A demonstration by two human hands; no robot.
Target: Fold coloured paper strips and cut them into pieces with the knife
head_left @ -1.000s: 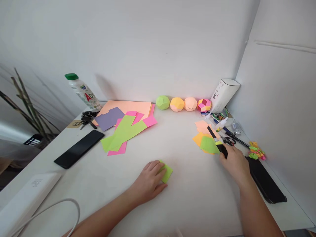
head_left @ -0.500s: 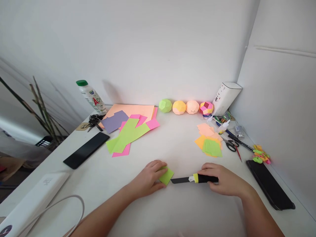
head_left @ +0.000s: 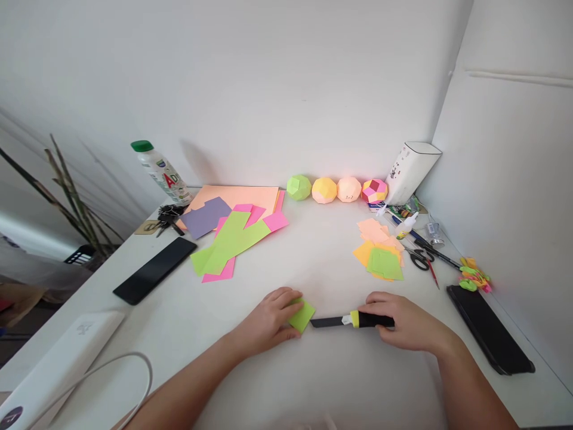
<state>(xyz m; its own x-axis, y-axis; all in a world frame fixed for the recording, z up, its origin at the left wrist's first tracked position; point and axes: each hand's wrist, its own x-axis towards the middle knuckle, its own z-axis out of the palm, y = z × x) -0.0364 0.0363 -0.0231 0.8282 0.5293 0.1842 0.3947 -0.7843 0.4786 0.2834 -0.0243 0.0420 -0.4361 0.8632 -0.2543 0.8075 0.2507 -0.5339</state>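
My left hand (head_left: 272, 318) lies on a small folded green paper square (head_left: 302, 315) on the white table (head_left: 326, 263), its fingers curled over the paper's left side. My right hand (head_left: 403, 322) is closed round the handle of a black and yellow utility knife (head_left: 349, 321). The knife lies low over the table, its black tip pointing left at the paper's right edge.
A pile of small orange, peach and green squares (head_left: 380, 254) lies at right, with scissors (head_left: 421, 258), a glue bottle (head_left: 406, 227) and pens beyond. Larger coloured sheets (head_left: 233, 230) lie at left, near a black phone (head_left: 154, 270), keys and a bottle (head_left: 159, 170). Several paper balls (head_left: 335, 189) line the wall.
My right hand carried the knife from the pile at right down to the table's front, next to the green square. In the last half second little has moved. My left hand stayed on the paper.
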